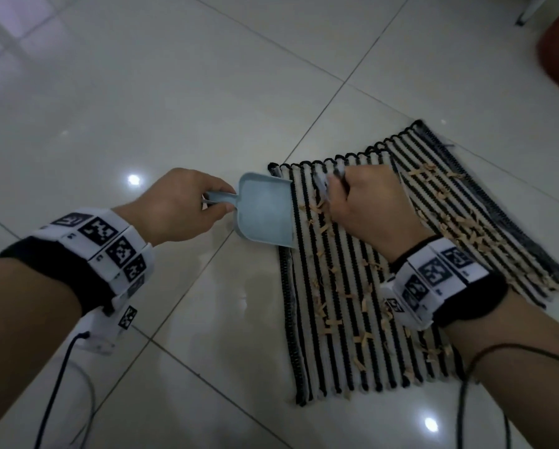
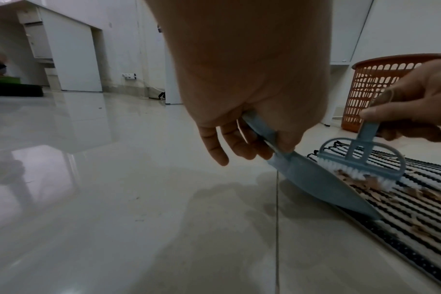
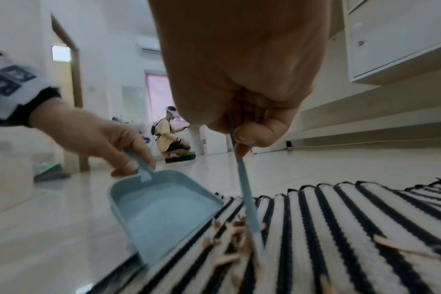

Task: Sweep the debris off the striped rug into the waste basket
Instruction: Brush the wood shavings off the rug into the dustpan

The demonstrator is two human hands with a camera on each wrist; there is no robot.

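A black-and-white striped rug [image 1: 352, 319] lies on the tiled floor, strewn with tan debris [image 1: 333, 322]. My left hand [image 1: 187, 205] grips the handle of a light blue dustpan [image 1: 265, 212], whose lip rests on the rug's left edge. The pan [image 3: 161, 214] looks empty inside. My right hand [image 1: 359, 202] grips the handle of a small blue brush [image 2: 360, 159]; its white bristles push a pile of debris [image 3: 234, 238] on the rug just right of the pan's lip. An orange waste basket [image 2: 380, 89] stands beyond the rug.
Glossy floor tiles [image 1: 142, 108] spread to the left and ahead. Cables [image 1: 54, 393] trail from both wrists. White cabinets [image 3: 395, 39] stand to the right. A crouching person [image 3: 169, 137] is far off across the room.
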